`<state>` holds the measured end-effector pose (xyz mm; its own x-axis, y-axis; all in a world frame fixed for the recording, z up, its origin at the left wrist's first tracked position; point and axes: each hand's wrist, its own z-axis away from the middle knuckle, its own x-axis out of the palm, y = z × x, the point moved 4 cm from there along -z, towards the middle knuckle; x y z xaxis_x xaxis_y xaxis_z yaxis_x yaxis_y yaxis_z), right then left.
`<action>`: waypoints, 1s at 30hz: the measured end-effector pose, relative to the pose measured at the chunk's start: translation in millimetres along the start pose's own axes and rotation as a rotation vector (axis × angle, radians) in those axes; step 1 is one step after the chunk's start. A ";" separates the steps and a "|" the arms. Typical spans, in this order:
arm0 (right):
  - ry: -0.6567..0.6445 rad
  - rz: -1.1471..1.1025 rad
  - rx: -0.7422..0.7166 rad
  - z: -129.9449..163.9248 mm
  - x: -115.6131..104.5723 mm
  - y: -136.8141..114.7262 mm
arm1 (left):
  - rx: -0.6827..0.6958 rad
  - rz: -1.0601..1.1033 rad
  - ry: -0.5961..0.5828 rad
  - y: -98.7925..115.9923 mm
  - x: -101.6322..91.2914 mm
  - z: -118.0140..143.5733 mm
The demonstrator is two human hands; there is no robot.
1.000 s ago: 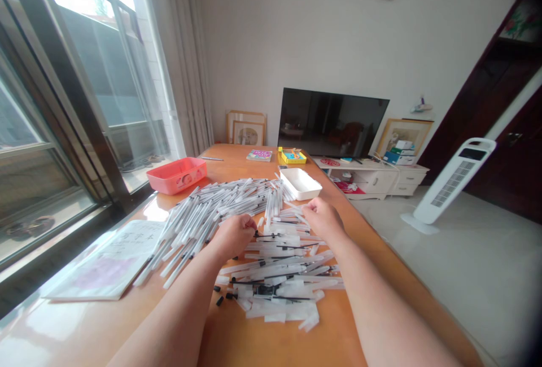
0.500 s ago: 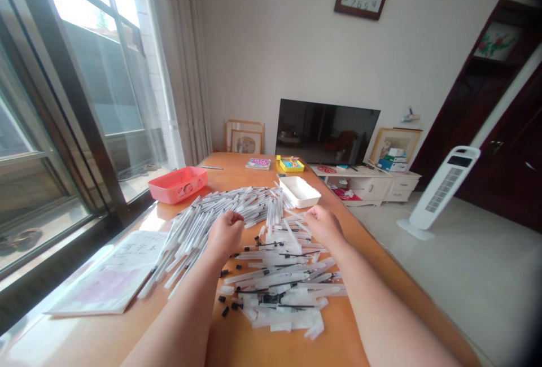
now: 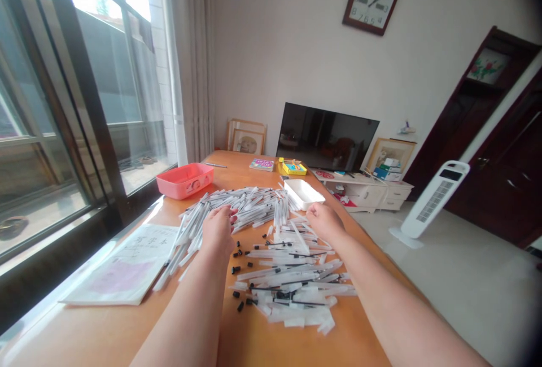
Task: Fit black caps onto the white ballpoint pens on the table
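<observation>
Both hands out over an orange table, set apart from each other with a strip of scattered parts between them. Left hand rests knuckles-up on the near edge of a heap of white pens, fingers curled loosely down onto the barrels; whether it has one pinched, I cannot tell from this angle. Right hand sits at the far right edge of a second heap, short white pen parts, fingers bent toward a thin piece that it seems to hold, though the grip is hidden. Small black caps lie loose just below the left hand.

White tray just beyond the right hand; pink tray farther off to the left. A printed sheet lies left of the pens, writing too small to read. Wall clock shows numerals 1 to 12.

Against half a second ago: the left hand has opened from a fist and shifted onto the pens; the view has tilted up and to the right.
</observation>
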<state>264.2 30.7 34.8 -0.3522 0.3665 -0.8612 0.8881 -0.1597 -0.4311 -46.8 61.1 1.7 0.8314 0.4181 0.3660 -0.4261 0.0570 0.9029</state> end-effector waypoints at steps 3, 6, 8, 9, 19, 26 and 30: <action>-0.075 0.045 0.018 -1.1 8.3 1.1 | -0.034 0.047 0.011 0.8 0.0 1.8; -0.146 0.070 0.015 -4.7 20.4 -2.9 | -0.047 0.062 0.011 2.2 0.6 4.0; -0.175 0.082 0.020 -9.2 28.1 -9.3 | -0.053 0.070 0.015 2.7 0.3 4.4; -0.188 0.090 0.024 -12.1 31.9 -13.4 | -0.055 0.075 0.018 2.9 0.0 4.3; -0.292 0.222 0.112 -43.3 66.3 -48.1 | -0.059 0.059 0.009 -0.9 0.6 3.0; -0.312 0.154 0.112 -50.2 84.8 -56.6 | -0.047 0.022 -0.004 -3.1 2.0 3.1; -0.262 0.061 0.065 -50.2 89.5 -56.6 | -0.046 0.003 -0.017 -4.4 3.9 4.9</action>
<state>197.3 118.6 -4.3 -0.3706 0.1058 -0.9227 0.8921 -0.2359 -0.3854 -39.9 58.0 0.2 0.8358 0.4029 0.3730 -0.4445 0.0977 0.8905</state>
